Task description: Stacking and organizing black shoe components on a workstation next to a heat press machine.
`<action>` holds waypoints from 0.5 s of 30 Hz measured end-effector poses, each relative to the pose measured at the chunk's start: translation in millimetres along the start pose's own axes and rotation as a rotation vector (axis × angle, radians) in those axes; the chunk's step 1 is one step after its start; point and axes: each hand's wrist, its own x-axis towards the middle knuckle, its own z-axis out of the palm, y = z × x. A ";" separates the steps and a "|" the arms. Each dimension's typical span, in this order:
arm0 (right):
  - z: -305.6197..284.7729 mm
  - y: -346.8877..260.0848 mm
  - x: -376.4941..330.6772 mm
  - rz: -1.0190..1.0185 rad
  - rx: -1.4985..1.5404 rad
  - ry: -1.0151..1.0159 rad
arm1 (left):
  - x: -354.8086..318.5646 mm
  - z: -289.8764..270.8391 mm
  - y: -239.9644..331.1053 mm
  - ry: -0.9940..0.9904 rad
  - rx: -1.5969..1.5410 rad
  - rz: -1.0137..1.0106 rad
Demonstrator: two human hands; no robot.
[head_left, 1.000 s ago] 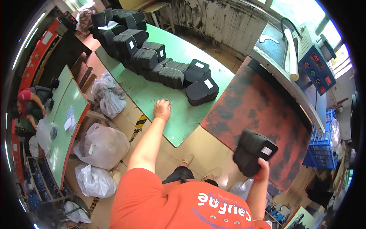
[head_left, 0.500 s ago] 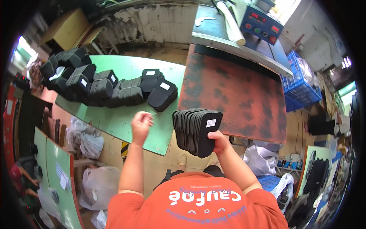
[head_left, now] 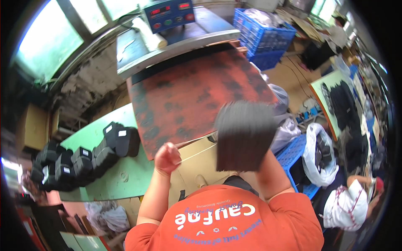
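My right hand (head_left: 262, 162) is shut on a thick stack of black flat pieces (head_left: 243, 134), held up edge-on and blurred, over the near edge of the rust-red worktop (head_left: 188, 90). The stack hides most of that hand. My left hand (head_left: 167, 158) is curled into a fist with nothing in it, just left of the stack and in front of the worktop's near corner. Bundles of similar black pieces (head_left: 83, 159) lie on the green table (head_left: 125, 180) to my left.
Behind the worktop a grey machine (head_left: 167, 39) carries a blue control panel (head_left: 169, 12) and a white roll (head_left: 147, 37). Blue crates (head_left: 268, 33) stand at the back right. Clear bags (head_left: 320, 157) and a seated person (head_left: 351, 207) are at the right.
My right hand has lifted the black stack from low at my right side to in front of me. My left hand came off the green table and closed. The view swung rightward.
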 end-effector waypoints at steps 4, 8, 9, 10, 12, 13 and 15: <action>56.4 -31.6 -15.2 0.466 -1.415 0.492 | 53.1 143.7 -7.7 -0.603 0.967 -0.088; 9.1 -67.4 -106.8 0.087 -0.830 0.618 | 99.8 172.5 -83.7 -0.817 2.293 -0.466; 6.6 -78.2 -127.9 0.032 -0.769 0.531 | 121.6 136.3 -89.4 -0.572 2.467 -0.536; 7.4 -84.6 -149.9 0.005 -0.667 0.551 | 131.4 109.9 -98.9 -0.494 2.357 -0.508; 3.4 -89.3 -199.1 -0.194 -0.570 0.712 | 135.5 98.3 -147.9 -0.520 2.036 -0.393; 2.7 -93.2 -228.8 -0.254 -0.348 0.843 | 136.5 100.1 -186.0 -0.550 1.803 -0.274; -17.9 -97.1 -303.4 -0.544 -0.369 1.223 | 150.1 141.7 -257.6 -0.524 1.613 0.100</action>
